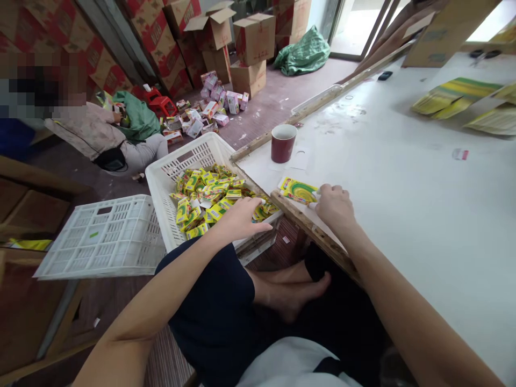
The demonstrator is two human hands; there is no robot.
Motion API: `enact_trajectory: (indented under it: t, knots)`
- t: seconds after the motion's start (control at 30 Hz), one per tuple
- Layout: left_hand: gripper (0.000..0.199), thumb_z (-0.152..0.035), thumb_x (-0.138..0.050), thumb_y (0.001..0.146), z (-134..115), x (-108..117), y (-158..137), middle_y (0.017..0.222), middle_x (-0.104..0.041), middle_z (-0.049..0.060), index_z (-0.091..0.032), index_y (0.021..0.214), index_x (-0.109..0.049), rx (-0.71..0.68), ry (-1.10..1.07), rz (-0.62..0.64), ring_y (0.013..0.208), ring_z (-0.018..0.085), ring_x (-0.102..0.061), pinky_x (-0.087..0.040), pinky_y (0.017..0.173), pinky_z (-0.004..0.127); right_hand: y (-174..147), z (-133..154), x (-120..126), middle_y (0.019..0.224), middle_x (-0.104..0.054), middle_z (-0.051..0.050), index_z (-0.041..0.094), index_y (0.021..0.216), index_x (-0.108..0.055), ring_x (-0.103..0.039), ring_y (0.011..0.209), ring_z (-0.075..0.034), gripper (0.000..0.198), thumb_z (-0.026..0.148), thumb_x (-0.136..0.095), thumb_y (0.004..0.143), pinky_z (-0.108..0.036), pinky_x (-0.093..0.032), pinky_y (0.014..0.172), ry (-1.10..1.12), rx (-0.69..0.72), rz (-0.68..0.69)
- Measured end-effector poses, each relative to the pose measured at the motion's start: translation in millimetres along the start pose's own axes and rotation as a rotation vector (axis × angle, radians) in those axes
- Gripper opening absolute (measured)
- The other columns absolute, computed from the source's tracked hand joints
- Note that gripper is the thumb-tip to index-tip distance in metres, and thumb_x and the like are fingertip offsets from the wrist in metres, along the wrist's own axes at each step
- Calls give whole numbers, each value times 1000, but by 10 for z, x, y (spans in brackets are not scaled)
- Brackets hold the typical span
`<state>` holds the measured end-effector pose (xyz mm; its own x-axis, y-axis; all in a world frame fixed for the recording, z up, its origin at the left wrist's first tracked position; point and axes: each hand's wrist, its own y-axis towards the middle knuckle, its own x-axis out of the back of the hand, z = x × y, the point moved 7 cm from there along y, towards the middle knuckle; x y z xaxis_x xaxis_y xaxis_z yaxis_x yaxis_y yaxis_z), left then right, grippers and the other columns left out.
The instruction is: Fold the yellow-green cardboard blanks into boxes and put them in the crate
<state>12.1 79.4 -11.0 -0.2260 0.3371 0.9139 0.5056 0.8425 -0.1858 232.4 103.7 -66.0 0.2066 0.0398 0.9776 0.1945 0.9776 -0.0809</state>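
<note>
On the white table, my right hand (pixel 335 205) is closed on the near right end of a flat yellow-and-green carton (pixel 299 189). My left hand (pixel 239 219) hovers over the near right side of a white plastic crate (pixel 183 141), its thumb apart from the fingers and nothing visible in it. Many small yellow cartons (pixel 220 208) lie heaped inside that crate, some of them hidden by the left hand. Just beyond the flat carton stands a dark red mug (pixel 283 144), upright near the table's wooden edge.
Flat yellow packaging (pixel 455 97) lies at the table's far right. A second white crate (pixel 107 234) sits at left. Behind it a seated person (pixel 97 134) handles a green sack (pixel 137 115). Pink boxes (pixel 231 102) are strewn on the floor before stacked cardboard boxes (pixel 253 40).
</note>
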Motion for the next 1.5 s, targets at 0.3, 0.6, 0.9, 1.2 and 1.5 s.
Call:
enact_trajectory:
  t: [0.3,0.6,0.9,1.2,1.5]
  knots:
    - [53,-45,-70,80,-77,-76,5,115,-66,16,-13,121,-58,-33,-22,57,110,31,-62,-49,93,43,264,-59,-141,97,-69,-18,14,95,-68,-66,93,-31,33,36,-76,71,-38,-49,74,-29,-6,62]
    - [51,-45,-70,78,-75,-111,-13,120,-65,15,-15,118,-58,-22,-88,79,112,31,-61,-48,95,45,163,-176,28,77,-70,-5,21,88,-60,-68,76,-25,20,25,-68,70,-33,-49,67,174,-6,-59]
    - [55,-64,-64,75,-220,58,26,109,-71,10,-18,105,-62,9,-1358,-314,111,28,-64,-52,92,40,-616,682,218,63,-58,4,21,76,-60,-53,56,-13,25,34,-76,62,-26,-43,53,1375,251,265]
    - [50,-71,-56,76,65,220,-111,58,-47,-3,-22,68,-47,203,-1553,-756,65,16,-61,-50,60,27,-1026,1321,-11,75,-62,5,24,85,-55,-59,69,-14,35,32,-82,63,-27,-50,68,1724,195,432]
    - [54,-61,-81,57,-58,171,-72,71,-59,-3,-20,81,-57,74,-1474,-578,66,12,-55,-47,64,26,-864,962,123,78,-68,0,23,92,-61,-63,67,-18,30,44,-74,75,-30,-53,61,1616,195,251]
